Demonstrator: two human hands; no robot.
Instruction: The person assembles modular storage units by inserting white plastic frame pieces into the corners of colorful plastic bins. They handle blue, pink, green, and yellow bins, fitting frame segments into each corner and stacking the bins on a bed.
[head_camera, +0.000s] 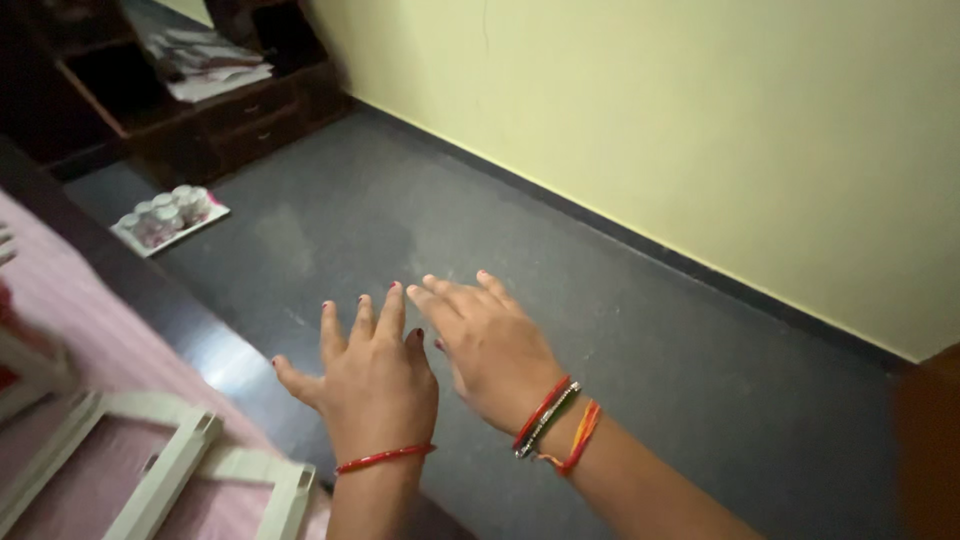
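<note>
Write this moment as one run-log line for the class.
left hand: open, empty, over dark floor | right hand: open, empty, beside it | nearest: white frame on pink cloth | far: tray of cups

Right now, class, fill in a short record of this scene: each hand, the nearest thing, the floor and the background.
left hand: open, fingers spread, holding nothing
right hand: open, empty, beside the left
nearest thing: white frame on pink cloth
floor: dark grey
background: tray of jars, dark wooden shelf, yellow wall

hands spread, empty, above dark floor
</note>
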